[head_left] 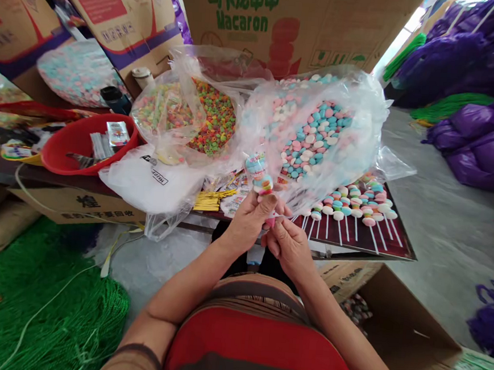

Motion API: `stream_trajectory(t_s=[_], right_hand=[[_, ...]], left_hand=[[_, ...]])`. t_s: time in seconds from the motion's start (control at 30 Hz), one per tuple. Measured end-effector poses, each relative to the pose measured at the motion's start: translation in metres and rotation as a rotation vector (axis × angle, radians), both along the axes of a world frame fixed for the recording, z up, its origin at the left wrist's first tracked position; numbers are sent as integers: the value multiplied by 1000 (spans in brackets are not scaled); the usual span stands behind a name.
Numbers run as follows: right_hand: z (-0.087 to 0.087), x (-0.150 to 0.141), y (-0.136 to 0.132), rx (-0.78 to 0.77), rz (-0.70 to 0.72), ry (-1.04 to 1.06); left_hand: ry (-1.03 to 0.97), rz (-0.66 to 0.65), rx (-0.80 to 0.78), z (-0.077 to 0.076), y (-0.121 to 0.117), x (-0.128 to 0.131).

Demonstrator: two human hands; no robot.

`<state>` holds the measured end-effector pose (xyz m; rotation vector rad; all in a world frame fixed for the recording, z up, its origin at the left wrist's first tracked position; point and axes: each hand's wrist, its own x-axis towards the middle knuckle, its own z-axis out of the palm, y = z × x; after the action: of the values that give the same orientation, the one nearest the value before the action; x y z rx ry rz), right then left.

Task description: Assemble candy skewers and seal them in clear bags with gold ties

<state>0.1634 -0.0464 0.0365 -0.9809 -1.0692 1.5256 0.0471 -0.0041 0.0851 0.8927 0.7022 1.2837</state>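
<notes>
My left hand [247,220] is closed around the lower part of a wrapped marshmallow candy skewer [256,170], which stands upright with its blue and striped pieces above my fingers. Just below it, the fingertips of my right hand [292,247] pinch the pink bottom end [271,220] of the wrapper. Most of the stick is hidden by my fingers. To the right, several unwrapped candy skewers [356,208] lie in rows on the dark red table, white sticks toward me. Gold twist ties [209,201] and printed wrappers [235,201] lie left of my hands.
Behind my hands are a bag of pink, blue and white marshmallows [315,133] and a bag of colourful ring candies [213,117]. A red basin [57,150] stands at left. A cardboard box [407,329] is below right; green netting [49,306] covers the floor at left.
</notes>
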Motion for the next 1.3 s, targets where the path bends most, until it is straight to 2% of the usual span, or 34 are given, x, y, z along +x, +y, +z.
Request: stream_trajectory(t_s=[0.07,0.17,0.23,0.33,0.43,0.53,0.67,0.8,0.87,0.93,1.0,1.07,1.17,1.3], right_hand=[[4,-1,3,3,14,-49],[10,2,7,28,16,-104],[9,5,10,46,-26,-96],[5,9,12,46,-103,-50],[0,12,13,31,-139,-25],[-1,13,12,26,-144,-25],[2,11,13,25,-176,-23],[1,3,14,1,-171,49],[0,-1,12,-11,-166,104],[-2,-4,11,-30,-156,135],[-2,-7,9,-49,-140,145],[-2,-9,8,-57,-131,151],[-3,-10,7,-57,-126,159],[-7,-12,4,-75,-123,157]], left_hand=[[-10,14,-21,-2,-2,-3],[-46,65,6,3,3,-13],[-4,36,14,5,6,-19],[209,39,69,-1,9,-27],[493,134,196,-11,11,-28],[616,175,274,-16,14,-22],[627,148,306,-16,17,-12],[650,50,289,-16,16,-21],[579,8,227,-17,16,-30],[403,28,156,-17,17,-36],[205,43,92,-14,19,-36],[75,0,38,-10,20,-29],[-15,-38,-20,-3,19,-14],[-12,-26,-58,-1,12,-1]])
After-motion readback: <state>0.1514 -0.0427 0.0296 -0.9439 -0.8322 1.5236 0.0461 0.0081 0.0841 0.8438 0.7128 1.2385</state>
